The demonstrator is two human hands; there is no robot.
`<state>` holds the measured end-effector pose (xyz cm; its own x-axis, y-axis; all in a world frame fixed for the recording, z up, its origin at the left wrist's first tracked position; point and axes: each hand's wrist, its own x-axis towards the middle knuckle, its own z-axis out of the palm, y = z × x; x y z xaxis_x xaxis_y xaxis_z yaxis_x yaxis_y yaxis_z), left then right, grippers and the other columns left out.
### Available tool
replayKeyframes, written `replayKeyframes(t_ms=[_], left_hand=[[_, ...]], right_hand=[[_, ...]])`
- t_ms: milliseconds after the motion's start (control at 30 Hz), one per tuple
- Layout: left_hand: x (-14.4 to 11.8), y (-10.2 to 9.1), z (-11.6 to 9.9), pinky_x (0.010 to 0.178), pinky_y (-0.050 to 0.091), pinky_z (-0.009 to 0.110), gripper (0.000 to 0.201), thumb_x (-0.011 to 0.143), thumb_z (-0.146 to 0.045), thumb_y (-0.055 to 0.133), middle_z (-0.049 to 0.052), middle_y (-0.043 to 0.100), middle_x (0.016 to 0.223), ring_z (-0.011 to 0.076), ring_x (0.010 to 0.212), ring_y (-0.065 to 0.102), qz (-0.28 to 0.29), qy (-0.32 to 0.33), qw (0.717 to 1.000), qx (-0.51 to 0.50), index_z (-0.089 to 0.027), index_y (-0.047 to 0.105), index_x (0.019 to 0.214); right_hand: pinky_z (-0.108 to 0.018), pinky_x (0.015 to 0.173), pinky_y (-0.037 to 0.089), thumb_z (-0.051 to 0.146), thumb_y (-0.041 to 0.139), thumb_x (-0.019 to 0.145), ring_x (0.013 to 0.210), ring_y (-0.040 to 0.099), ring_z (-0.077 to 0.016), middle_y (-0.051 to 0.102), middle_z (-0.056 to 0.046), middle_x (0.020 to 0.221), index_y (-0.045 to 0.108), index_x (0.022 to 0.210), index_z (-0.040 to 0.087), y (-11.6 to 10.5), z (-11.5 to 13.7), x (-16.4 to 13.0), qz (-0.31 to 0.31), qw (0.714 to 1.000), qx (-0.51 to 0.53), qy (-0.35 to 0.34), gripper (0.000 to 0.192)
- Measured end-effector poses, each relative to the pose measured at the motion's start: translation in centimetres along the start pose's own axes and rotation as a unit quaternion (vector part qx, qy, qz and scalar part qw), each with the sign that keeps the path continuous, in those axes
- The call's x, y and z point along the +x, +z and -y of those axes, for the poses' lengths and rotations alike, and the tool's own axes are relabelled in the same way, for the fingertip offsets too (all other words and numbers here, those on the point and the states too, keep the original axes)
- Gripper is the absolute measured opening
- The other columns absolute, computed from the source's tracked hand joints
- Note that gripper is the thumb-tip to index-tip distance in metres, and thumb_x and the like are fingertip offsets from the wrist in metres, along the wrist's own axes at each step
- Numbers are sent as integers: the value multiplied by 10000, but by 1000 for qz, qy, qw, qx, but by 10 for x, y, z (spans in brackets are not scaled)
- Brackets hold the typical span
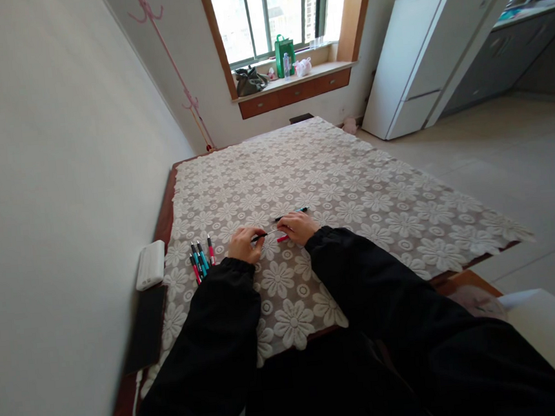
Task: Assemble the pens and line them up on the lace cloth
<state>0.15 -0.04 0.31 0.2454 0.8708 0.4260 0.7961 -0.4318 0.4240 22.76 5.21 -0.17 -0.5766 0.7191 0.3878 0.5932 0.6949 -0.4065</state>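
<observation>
Over the lace cloth, my left hand (244, 244) is closed, pinching a black pen piece (259, 237). From it a thin pale rod (272, 231), looking like a pen refill, runs across to my right hand (300, 226), whose fingers are closed on its other end. A pinkish-red pen barrel (283, 238) shows beneath the right hand, partly hidden; whether the hand touches it I cannot tell. Just beyond the right fingers lies a black and teal pen (303, 209). Left of my left hand, several red, teal and black pens (203, 256) lie in a loose group.
A flower-patterned lace tablecloth (339, 193) covers the table. Along its left edge, by the wall, are a white box-shaped device (150, 264) and a dark flat tablet-like object (145, 328) near a white cable (137, 395). A white fridge (420, 59) stands far right.
</observation>
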Motion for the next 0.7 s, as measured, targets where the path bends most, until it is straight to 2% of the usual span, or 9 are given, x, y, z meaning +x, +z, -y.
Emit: replayKeyframes(t_ms=[233,533,700], left_hand=[[1,2,-1,881,521,381,130,886,-244,640,40,742,945,221,947,635,21,64,997,-31,-233,705,998],[1,2,-2,848,527,371,129,898,-283,643,45,737,928,220,926,634,21,80,996,-38,-232,709,995],[1,3,-2,853,533,365,121,895,-292,653,37,736,921,211,923,645,0,79,996,-35,-234,706,987]], right_hand=[[-299,786,402,220,574,950,854,627,-183,726,-41,884,715,941,203,0,2,0,15,994,37,-101,142],[-302,759,410,241,571,956,810,612,-183,717,-38,826,719,914,201,2,2,0,-4,991,46,-125,159],[-303,773,417,250,573,959,814,605,-182,720,-36,830,720,914,212,4,0,0,-21,992,48,-119,159]])
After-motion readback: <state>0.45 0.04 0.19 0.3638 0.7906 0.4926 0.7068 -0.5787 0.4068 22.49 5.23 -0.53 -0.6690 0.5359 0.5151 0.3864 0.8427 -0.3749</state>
